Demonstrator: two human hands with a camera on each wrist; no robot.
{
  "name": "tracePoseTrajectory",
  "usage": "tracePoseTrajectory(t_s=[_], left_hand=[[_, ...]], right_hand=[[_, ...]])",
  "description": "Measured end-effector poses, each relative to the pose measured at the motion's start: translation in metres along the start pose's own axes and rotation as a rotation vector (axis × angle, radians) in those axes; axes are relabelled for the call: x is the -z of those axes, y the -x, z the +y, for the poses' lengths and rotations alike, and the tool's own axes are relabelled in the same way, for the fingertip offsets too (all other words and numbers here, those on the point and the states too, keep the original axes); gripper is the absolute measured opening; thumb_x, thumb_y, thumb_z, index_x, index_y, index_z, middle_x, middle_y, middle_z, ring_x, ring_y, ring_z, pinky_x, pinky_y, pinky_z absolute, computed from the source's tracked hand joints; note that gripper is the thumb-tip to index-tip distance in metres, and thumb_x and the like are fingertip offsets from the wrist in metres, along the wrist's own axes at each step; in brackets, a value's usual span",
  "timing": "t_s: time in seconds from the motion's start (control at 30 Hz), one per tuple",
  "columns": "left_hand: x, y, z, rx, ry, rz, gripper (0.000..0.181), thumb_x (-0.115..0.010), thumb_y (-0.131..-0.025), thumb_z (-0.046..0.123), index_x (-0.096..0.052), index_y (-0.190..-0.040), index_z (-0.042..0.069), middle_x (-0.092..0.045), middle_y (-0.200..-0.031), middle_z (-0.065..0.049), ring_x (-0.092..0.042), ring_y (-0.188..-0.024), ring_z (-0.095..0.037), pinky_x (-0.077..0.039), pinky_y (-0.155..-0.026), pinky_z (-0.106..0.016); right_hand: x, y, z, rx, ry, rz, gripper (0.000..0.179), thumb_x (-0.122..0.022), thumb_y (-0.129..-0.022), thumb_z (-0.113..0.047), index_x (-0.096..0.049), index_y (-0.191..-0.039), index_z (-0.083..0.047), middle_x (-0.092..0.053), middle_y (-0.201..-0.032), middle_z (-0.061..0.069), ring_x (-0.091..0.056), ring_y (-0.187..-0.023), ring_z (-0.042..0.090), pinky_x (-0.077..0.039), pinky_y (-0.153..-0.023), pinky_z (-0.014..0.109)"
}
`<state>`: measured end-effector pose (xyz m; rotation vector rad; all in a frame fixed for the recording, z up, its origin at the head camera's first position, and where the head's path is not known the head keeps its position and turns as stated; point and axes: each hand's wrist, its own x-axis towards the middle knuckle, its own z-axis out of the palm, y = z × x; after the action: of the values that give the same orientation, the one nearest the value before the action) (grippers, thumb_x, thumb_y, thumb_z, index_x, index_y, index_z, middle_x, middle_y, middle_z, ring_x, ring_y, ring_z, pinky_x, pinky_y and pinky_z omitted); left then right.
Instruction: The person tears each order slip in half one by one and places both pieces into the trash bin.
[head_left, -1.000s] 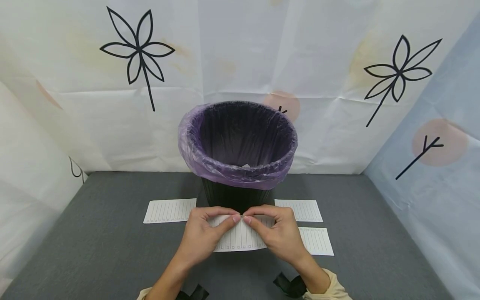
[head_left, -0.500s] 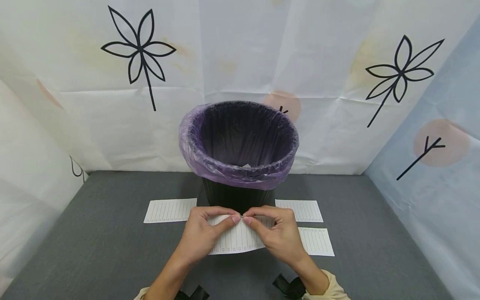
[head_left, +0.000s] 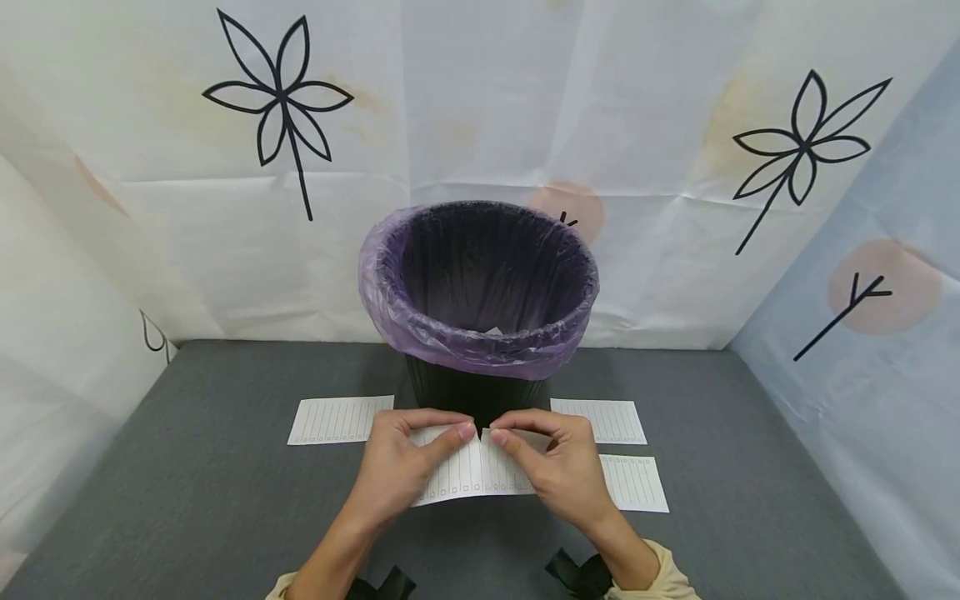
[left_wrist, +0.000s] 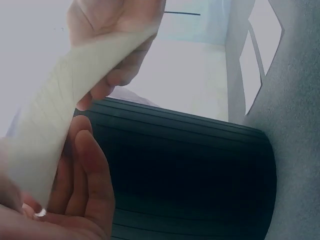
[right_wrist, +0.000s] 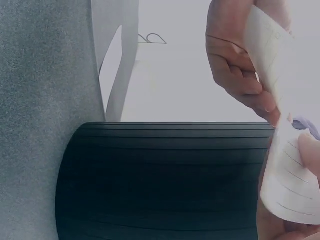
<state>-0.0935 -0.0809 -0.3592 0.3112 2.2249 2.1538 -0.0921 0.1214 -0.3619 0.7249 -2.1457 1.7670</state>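
Observation:
A lined white paper sheet [head_left: 463, 482] is held up in front of the bin, over the grey table. My left hand [head_left: 400, 462] pinches its top edge between thumb and fingers. Just to the right, my right hand [head_left: 561, 461] pinches the same edge. A short tear shows in the top edge between the two thumbs; below it the sheet is still in one piece. In the left wrist view the paper [left_wrist: 65, 90] bends between both hands. The right wrist view shows it curving, with the right thumb [right_wrist: 311, 152] pressed on it.
A black bin [head_left: 476, 396] with a purple liner [head_left: 480, 354] stands behind the hands; a scrap of white shows inside. One lined sheet [head_left: 341, 420] lies left of it, two more [head_left: 600, 421] to the right. Printed fabric [head_left: 480, 100] encloses the table.
My hands have moved slightly apart, the left one leftward. A split has opened in the paper's top edge between the thumbs. The bin and the sheets on the table stay put.

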Motion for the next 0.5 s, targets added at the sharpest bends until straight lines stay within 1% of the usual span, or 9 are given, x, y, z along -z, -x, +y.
tracePoseTrajectory(t_s=[0.13,0.2,0.37,0.5], left_hand=[[-0.0003,-0.0004,-0.0006,-0.012,0.013,0.037,0.02,-0.081,-0.088,0.012,-0.079,-0.1,-0.004,-0.077,-0.092,-0.011,-0.071,-0.067,-0.021,-0.057,-0.058,-0.029],[-0.0004,-0.0008,-0.0009,-0.031,0.025,0.054,0.021,-0.081,-0.087,0.011,-0.078,-0.1,-0.005,-0.077,-0.092,-0.011,-0.072,-0.069,-0.021,-0.058,-0.059,-0.029],[0.0003,-0.0018,-0.0013,-0.091,0.056,0.128,0.019,-0.081,-0.086,0.006,-0.078,-0.099,-0.007,-0.077,-0.093,-0.011,-0.072,-0.071,-0.018,-0.058,-0.059,-0.027],[0.0012,-0.0027,-0.0011,-0.103,0.09,0.178,0.017,-0.081,-0.085,0.002,-0.078,-0.099,-0.007,-0.077,-0.093,-0.011,-0.071,-0.069,-0.015,-0.057,-0.058,-0.025]], right_hand=[[0.0006,-0.0006,-0.0001,0.029,-0.009,0.028,0.009,-0.077,-0.088,0.002,-0.078,-0.095,-0.002,-0.076,-0.088,0.015,-0.072,-0.087,0.017,-0.056,-0.081,0.029],[0.0009,-0.001,-0.0005,0.052,-0.02,0.04,0.01,-0.076,-0.087,0.004,-0.078,-0.095,-0.001,-0.076,-0.088,0.015,-0.072,-0.086,0.018,-0.056,-0.08,0.028],[0.0027,-0.0015,-0.0034,0.083,-0.066,0.072,0.016,-0.074,-0.084,0.015,-0.077,-0.094,0.003,-0.076,-0.088,0.013,-0.072,-0.085,0.015,-0.058,-0.075,0.028],[0.0046,-0.0022,-0.0051,0.1,-0.097,0.072,0.017,-0.072,-0.083,0.018,-0.076,-0.094,0.005,-0.075,-0.087,0.015,-0.072,-0.085,0.012,-0.059,-0.074,0.027]])
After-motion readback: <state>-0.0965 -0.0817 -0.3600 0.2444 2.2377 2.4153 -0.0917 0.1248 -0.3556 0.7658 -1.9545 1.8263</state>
